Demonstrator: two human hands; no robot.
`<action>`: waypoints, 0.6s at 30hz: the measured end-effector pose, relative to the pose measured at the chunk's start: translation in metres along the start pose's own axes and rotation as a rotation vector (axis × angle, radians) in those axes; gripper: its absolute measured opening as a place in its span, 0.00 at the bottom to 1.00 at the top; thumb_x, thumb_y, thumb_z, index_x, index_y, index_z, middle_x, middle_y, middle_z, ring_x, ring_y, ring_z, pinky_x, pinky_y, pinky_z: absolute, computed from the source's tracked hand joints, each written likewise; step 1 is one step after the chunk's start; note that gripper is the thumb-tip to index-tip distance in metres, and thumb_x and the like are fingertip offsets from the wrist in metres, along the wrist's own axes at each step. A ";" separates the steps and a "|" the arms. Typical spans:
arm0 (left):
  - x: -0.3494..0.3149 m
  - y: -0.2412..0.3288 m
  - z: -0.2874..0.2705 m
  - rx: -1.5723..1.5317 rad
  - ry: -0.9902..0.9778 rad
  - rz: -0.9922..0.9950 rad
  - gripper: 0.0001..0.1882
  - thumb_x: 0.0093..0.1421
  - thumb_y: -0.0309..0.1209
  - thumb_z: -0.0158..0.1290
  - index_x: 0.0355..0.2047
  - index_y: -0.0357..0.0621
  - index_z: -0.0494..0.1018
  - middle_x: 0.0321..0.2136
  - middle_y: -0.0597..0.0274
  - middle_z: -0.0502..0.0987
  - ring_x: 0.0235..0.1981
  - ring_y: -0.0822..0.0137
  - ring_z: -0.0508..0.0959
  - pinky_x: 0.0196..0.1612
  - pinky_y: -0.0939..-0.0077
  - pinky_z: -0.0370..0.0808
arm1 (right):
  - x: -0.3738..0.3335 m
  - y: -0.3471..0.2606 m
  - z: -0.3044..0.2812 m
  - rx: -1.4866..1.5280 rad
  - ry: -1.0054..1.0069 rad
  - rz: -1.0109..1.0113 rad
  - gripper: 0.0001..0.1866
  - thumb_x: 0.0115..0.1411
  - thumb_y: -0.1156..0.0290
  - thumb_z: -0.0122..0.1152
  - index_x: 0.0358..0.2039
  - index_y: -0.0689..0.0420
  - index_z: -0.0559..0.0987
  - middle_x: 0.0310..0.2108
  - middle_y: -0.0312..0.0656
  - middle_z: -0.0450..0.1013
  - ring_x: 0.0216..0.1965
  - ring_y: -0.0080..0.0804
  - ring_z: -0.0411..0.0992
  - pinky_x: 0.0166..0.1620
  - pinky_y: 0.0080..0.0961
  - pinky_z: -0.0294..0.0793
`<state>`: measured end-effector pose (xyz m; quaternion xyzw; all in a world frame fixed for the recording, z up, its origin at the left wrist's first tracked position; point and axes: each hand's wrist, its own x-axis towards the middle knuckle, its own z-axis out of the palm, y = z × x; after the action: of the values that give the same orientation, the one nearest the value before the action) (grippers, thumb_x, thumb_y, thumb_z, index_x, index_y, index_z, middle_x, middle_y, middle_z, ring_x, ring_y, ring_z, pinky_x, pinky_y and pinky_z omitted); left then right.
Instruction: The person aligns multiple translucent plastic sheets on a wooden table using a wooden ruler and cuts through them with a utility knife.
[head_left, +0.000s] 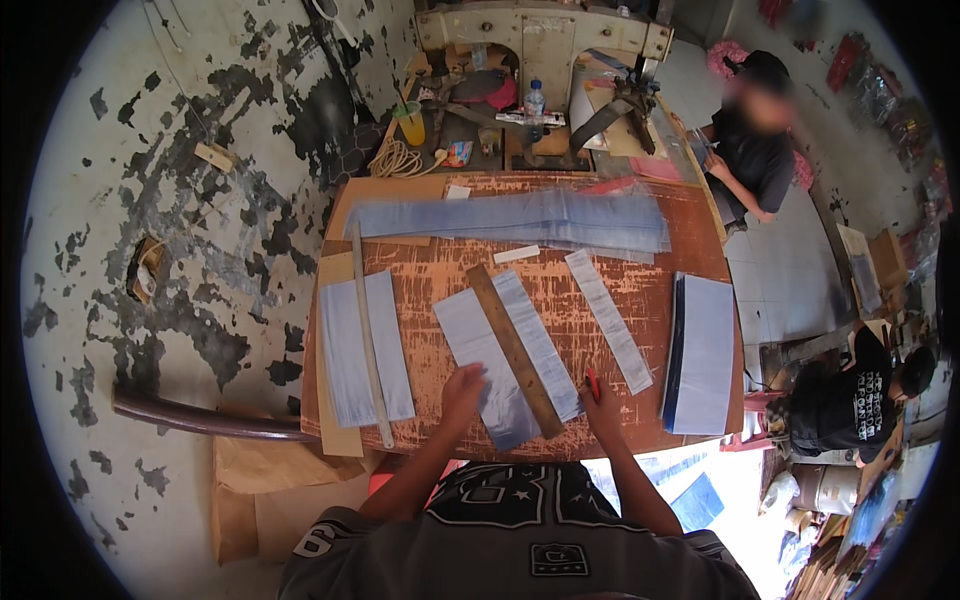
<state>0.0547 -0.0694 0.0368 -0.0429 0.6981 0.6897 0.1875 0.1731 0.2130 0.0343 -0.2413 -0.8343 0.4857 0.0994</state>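
A pale blue-grey plastic-looking sheet (468, 325) lies slanted before me in the middle of the table. Its left edge is in my left hand (463, 392), whose fingers are closed there. A wide brown wooden ruler (515, 350) crosses the sheet at a slant, with a paler strip (540, 335) of similar material showing along its right side. My right hand (602, 408) is closed on a slim red pen-like tool (594, 384) beside the lower right corner of that strip. The tool's tip is too small to make out.
A thin metal ruler (368, 330) lies over sheets (345, 350) at left. A narrow strip (608, 320) and a sheet stack (698, 350) lie right. Long blue film (520, 220) spans behind. A press machine (545, 45) stands at the back; two people (765, 150) are at right.
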 end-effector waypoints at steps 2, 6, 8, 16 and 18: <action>-0.015 -0.027 -0.018 -0.067 0.106 -0.135 0.20 0.60 0.24 0.58 0.53 0.36 0.72 0.52 0.57 0.75 0.51 0.65 0.76 0.54 0.71 0.73 | 0.005 0.008 0.003 -0.056 -0.058 0.018 0.14 0.64 0.64 0.61 0.44 0.62 0.78 0.29 0.53 0.76 0.31 0.44 0.77 0.34 0.37 0.72; -0.045 -0.023 -0.025 -0.060 0.199 -0.279 0.23 0.57 0.28 0.61 0.53 0.40 0.71 0.46 0.60 0.75 0.45 0.66 0.75 0.46 0.71 0.74 | 0.011 0.010 0.008 -0.066 -0.065 -0.020 0.14 0.65 0.64 0.61 0.44 0.63 0.78 0.31 0.56 0.75 0.33 0.51 0.77 0.35 0.40 0.73; -0.058 -0.004 -0.020 -0.067 0.165 -0.415 0.24 0.56 0.29 0.62 0.53 0.41 0.71 0.44 0.61 0.75 0.43 0.67 0.75 0.43 0.71 0.73 | 0.011 0.007 0.010 -0.122 -0.018 -0.124 0.14 0.65 0.64 0.61 0.43 0.63 0.79 0.32 0.57 0.75 0.34 0.54 0.76 0.36 0.43 0.73; -0.054 -0.038 -0.008 -0.216 0.068 -0.312 0.20 0.60 0.30 0.59 0.52 0.42 0.69 0.36 0.64 0.74 0.30 0.72 0.72 0.29 0.76 0.71 | 0.017 0.018 0.022 -0.163 0.066 -0.260 0.15 0.64 0.64 0.61 0.42 0.64 0.79 0.33 0.57 0.74 0.35 0.57 0.75 0.37 0.44 0.72; -0.058 -0.034 -0.002 -0.260 0.065 -0.326 0.20 0.61 0.29 0.58 0.52 0.42 0.69 0.33 0.65 0.74 0.27 0.73 0.72 0.27 0.76 0.71 | 0.019 0.031 0.021 -0.192 0.055 -0.246 0.15 0.65 0.63 0.61 0.42 0.65 0.79 0.33 0.57 0.74 0.34 0.56 0.75 0.36 0.43 0.72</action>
<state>0.1186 -0.0848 0.0229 -0.2013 0.5928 0.7327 0.2671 0.1581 0.2190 -0.0039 -0.1587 -0.8971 0.3810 0.1576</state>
